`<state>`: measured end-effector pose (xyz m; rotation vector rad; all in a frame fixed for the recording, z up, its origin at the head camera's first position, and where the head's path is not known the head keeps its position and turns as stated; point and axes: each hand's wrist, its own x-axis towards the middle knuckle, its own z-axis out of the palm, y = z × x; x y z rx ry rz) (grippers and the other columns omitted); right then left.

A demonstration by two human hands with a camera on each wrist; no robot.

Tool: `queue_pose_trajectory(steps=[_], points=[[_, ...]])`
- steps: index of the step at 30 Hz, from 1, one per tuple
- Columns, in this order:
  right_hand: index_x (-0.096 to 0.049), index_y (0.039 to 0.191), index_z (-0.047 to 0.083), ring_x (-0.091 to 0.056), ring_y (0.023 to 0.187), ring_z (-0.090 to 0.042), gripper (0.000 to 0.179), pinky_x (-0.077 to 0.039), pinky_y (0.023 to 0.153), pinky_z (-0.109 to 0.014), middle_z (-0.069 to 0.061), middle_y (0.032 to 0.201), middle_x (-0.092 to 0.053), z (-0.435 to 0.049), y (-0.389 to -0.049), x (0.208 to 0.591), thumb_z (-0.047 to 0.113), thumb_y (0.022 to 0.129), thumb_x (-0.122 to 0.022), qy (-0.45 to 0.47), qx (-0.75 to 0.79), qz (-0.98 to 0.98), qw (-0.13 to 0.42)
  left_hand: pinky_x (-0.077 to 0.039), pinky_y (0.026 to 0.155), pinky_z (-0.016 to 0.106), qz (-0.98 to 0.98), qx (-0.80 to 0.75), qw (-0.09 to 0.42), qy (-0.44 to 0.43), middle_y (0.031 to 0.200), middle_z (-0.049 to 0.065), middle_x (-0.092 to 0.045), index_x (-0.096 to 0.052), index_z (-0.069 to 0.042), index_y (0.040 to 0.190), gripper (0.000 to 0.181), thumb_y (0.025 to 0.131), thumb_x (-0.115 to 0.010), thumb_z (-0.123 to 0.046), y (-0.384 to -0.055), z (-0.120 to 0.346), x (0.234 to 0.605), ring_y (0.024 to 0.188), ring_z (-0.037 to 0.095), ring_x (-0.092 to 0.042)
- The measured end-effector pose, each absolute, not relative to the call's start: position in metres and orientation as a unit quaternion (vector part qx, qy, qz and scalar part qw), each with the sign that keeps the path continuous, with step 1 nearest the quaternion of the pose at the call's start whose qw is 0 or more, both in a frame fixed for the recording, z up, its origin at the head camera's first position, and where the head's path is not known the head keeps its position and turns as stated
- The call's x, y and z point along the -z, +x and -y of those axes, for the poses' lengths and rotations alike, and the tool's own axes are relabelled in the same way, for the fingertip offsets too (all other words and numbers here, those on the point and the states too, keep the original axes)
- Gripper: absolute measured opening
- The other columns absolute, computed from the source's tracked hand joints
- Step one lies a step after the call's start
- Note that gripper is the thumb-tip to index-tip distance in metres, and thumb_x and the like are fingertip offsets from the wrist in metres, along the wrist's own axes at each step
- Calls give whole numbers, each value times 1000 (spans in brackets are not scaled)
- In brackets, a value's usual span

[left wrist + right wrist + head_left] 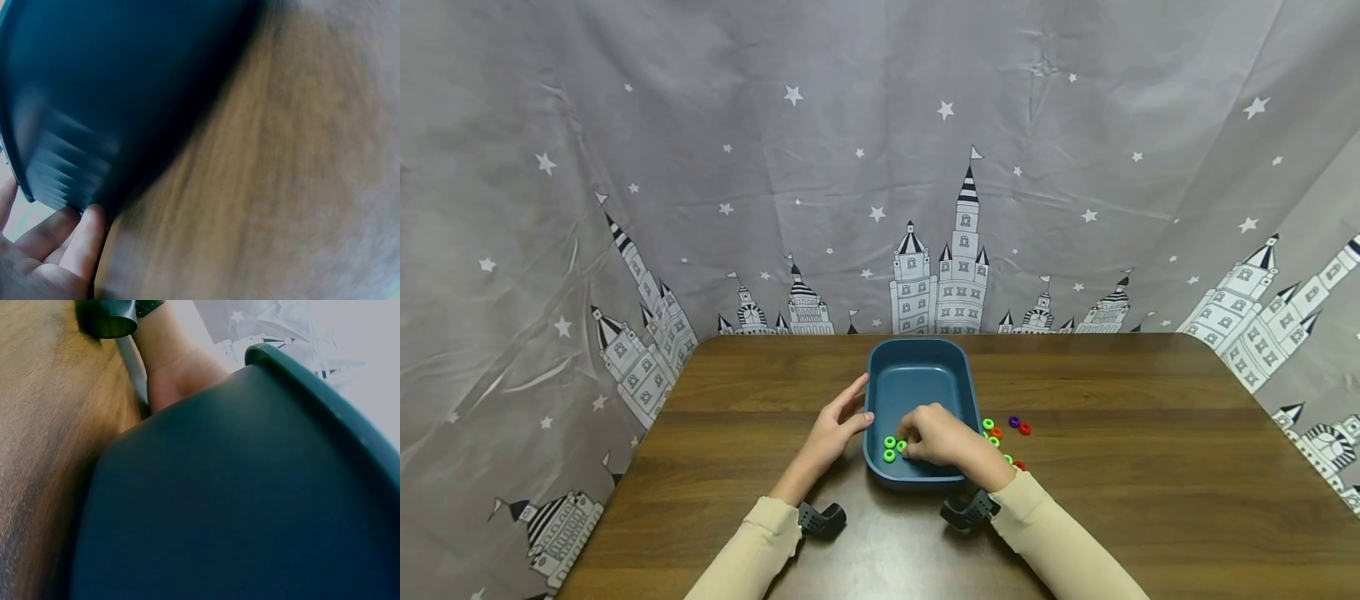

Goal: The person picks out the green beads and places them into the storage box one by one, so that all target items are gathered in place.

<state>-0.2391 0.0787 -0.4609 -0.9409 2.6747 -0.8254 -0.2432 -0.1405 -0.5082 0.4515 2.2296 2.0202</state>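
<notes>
A dark blue rectangular tray (917, 354) with raised walls stands on the wooden table. On its left side rests my left hand (833, 427), thumb at the rim and fingers spread; in the left wrist view its fingertips (94, 219) touch the outer wall. My right hand (936, 435) reaches inside the near part of the tray, fingers curled downward. It pinches a small bright green ring (902, 447), partly hidden by the fingers. Beside that lie two more green rings, one farther (890, 442) and one nearer (889, 457). The tray's wall (237, 487) hides the right fingers in the right wrist view.
Right of the tray lie loose green rings (988, 424), an orange ring (996, 432), a purple ring (1015, 422) and red rings (1025, 429), some partly behind the right forearm. A grey curtain (850, 167) with castles and stars hangs behind the table (1120, 433).
</notes>
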Motion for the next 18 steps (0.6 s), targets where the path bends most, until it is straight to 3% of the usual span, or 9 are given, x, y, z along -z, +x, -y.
queue_pose_trajectory(steps=[11, 18], points=[[-79, 91, 1, -51, 67, -6, 13, -46, 62, -20, -6, 78, -73, -80, -240, 462, -4, 81, -72, -337, 260, -903, 57, -51, 107, 49, -731, -663, 46, 154, 155, 31, -42, -35, -8, 159, 67, 97, -61, -6, -244, 140, 507, 138, 50, -49], [-79, 90, 1, -51, 65, -5, 13, -46, 62, -19, -2, 73, -69, -80, -240, 462, -5, 80, -73, -340, 261, -901, 61, -51, 108, 48, -731, -663, 47, 153, 155, 31, -42, -35, -7, 159, 67, 97, -60, -6, -243, 140, 507, 139, 50, -48]])
